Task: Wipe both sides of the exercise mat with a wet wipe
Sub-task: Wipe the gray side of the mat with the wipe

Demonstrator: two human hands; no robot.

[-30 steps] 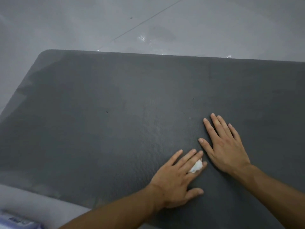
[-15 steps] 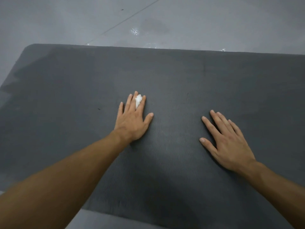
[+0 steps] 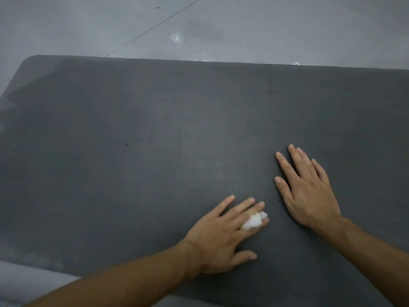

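Two bare forearms entering from the lower edge of the frame, both reaching up onto a dark grey exercise mat [image 3: 132, 173]. Nearest, at lower centre, left hand [image 3: 223, 235] laid palm down on the mat, fingers straight and spread, thumb stretched out along the mat toward the lower right. Crumpled white wet wipe [image 3: 254, 221] trapped under the fingers on the thumb side of this hand, bulging up between two of them and pressed against the mat surface. Just beyond and to the right, right hand [image 3: 307, 191] also flat on the mat, palm down, fingers extended and slightly fanned toward the upper left, holding nothing; close to the left hand but not touching it. Mat unrolled flat, filling most of the frame, with fine wavy ribbing visible around the hands, a small dark speck [image 3: 126, 145] left of centre, and a rounded corner at the upper left. Pale grey floor [image 3: 88, 23] across the top of the frame and in a narrow strip at the lower left. Thin diagonal seam [image 3: 159, 21] in the floor at upper centre. Glinting wet spots [image 3: 176, 38] on the floor just past the far edge of the mat.
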